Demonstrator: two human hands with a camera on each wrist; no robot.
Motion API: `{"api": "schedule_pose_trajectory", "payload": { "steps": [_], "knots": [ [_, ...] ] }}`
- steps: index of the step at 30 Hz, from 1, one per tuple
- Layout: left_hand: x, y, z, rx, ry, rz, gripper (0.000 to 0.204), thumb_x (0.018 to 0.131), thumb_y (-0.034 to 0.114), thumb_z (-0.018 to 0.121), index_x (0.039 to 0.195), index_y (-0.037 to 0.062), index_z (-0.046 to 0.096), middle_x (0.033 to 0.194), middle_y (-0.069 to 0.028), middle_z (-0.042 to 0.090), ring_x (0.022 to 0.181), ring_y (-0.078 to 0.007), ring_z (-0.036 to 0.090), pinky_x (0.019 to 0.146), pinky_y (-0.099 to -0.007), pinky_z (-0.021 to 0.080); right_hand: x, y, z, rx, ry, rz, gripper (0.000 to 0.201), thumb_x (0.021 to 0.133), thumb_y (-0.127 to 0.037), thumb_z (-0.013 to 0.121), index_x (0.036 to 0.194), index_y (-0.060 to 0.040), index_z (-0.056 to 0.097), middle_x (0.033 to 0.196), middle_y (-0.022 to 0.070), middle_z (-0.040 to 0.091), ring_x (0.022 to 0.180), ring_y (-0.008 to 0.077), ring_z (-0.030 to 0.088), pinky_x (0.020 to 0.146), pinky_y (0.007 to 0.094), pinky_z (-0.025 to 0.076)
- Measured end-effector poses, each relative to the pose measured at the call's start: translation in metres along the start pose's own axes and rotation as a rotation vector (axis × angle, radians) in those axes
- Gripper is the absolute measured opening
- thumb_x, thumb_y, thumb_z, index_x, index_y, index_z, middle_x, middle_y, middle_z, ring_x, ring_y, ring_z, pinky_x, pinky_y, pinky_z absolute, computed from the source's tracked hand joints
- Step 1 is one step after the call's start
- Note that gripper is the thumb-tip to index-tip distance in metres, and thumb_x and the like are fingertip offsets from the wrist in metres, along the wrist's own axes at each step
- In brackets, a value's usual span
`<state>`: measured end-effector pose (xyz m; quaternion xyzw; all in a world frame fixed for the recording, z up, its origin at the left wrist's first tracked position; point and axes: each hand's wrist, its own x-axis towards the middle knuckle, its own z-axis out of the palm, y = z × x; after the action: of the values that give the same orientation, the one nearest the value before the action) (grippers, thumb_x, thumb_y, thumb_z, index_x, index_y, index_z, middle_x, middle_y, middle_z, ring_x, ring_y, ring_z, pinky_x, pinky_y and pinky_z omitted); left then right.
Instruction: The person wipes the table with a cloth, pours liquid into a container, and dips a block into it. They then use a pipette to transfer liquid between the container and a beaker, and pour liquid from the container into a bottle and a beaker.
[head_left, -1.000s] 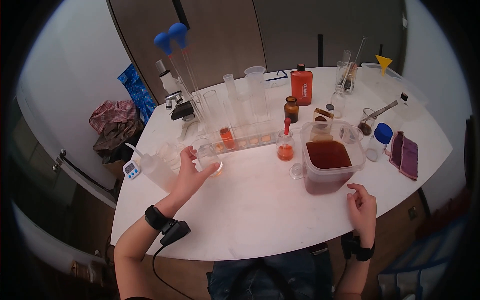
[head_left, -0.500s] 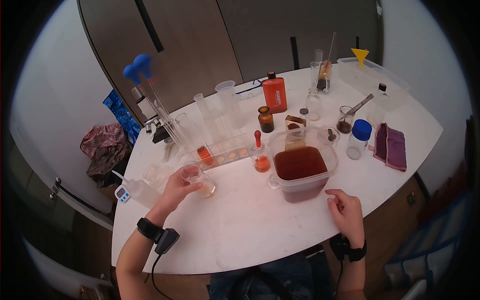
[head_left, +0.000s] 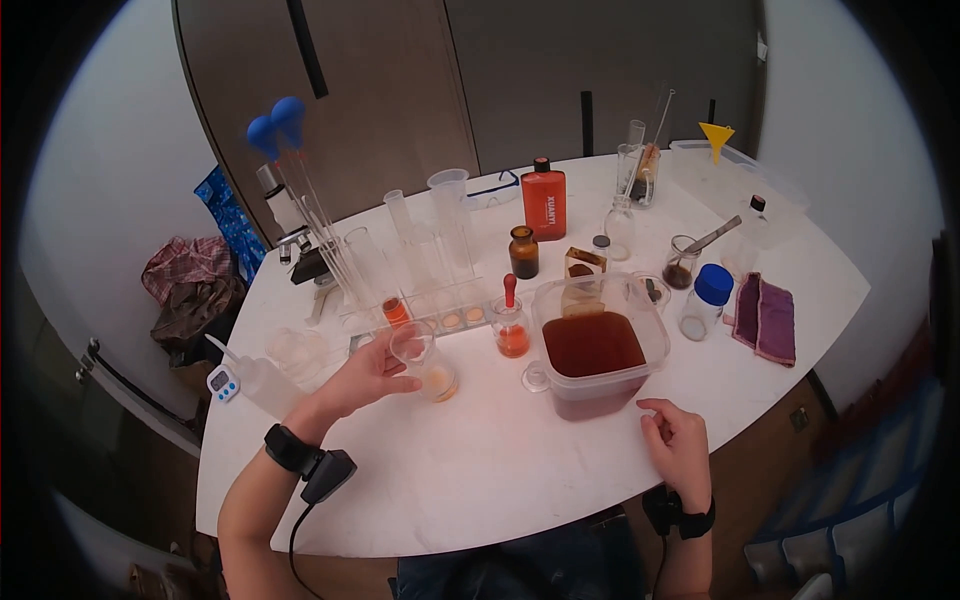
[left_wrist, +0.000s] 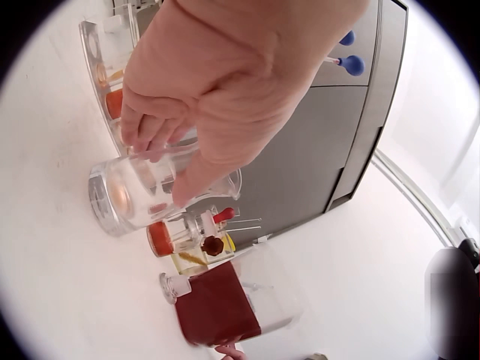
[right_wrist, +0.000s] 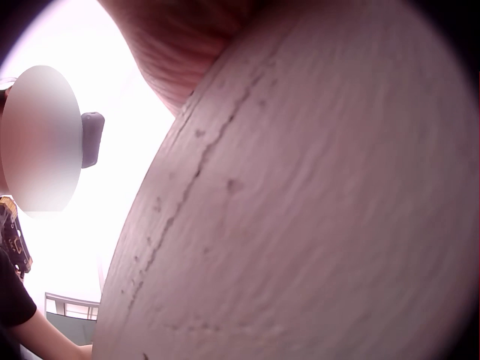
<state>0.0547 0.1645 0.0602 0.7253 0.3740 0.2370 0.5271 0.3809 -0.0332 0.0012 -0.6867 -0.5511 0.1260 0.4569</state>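
My left hand [head_left: 352, 380] holds a clear glass beaker [head_left: 441, 384] on the white table, left of centre. The left wrist view shows the thumb along one side of the beaker [left_wrist: 118, 201] and the fingers behind it. A pale orange tint shows at the beaker's bottom. Right of it stands a small dropper bottle [head_left: 512, 340] with a red bulb and orange liquid. My right hand [head_left: 682, 447] lies near the table's front edge, fingers loosely curled and holding nothing. Closest to it is a clear plastic tub [head_left: 597, 398] of dark red-brown liquid.
Behind the beaker is a test tube rack [head_left: 465, 318] with an orange vial [head_left: 396, 312]. A microscope [head_left: 308, 262] and a wash bottle [head_left: 268, 388] stand left. Brown bottle [head_left: 524, 254], red bottle [head_left: 545, 205], blue-capped jar [head_left: 711, 288] and purple pouch [head_left: 768, 325] are beyond the tub.
The left hand and beaker have moved right over the table, nearer to the dropper bottle. The right hand stays loosely curled by the tub. The head view has shifted.
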Motion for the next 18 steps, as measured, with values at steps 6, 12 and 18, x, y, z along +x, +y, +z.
{"api": "schedule_pose_trajectory", "payload": {
  "steps": [6, 12, 18],
  "knots": [
    [-0.046, 0.067, -0.017, 0.534, 0.219, -0.091, 0.042, 0.077, 0.011, 0.067, 0.114, -0.0013, 0.051, 0.098, -0.0091, 0.061, 0.088, -0.0136, 0.059, 0.075, -0.0273, 0.049, 0.001, 0.001, 0.004, -0.031, 0.018, -0.012, 0.016, 0.078, -0.007, 0.058, 0.092, -0.0011, 0.064, 0.055, 0.0113, 0.053, 0.046, 0.0204, 0.053, 0.048, 0.0287, 0.042],
    [-0.016, 0.142, -0.018, 0.72, 0.25, 0.107, 0.022, 0.08, 0.012, 0.061, 0.098, -0.0012, 0.059, 0.079, -0.0047, 0.062, 0.075, -0.0104, 0.059, 0.069, -0.0233, 0.047, 0.002, 0.001, 0.001, -0.035, -0.027, 0.056, 0.017, 0.076, -0.006, 0.059, 0.092, -0.0001, 0.064, 0.054, 0.0111, 0.053, 0.044, 0.018, 0.051, 0.046, 0.0277, 0.04],
    [0.054, 0.164, 0.002, 0.879, 0.093, 0.182, 0.02, 0.081, 0.014, 0.061, 0.092, -0.0026, 0.062, 0.079, -0.0094, 0.064, 0.073, -0.0147, 0.062, 0.069, -0.0262, 0.05, 0.004, 0.003, 0.002, 0.027, 0.006, 0.018, 0.014, 0.077, -0.001, 0.056, 0.088, 0.0032, 0.063, 0.05, 0.0026, 0.045, 0.041, 0.0056, 0.036, 0.041, 0.0231, 0.026]
  ]
}}
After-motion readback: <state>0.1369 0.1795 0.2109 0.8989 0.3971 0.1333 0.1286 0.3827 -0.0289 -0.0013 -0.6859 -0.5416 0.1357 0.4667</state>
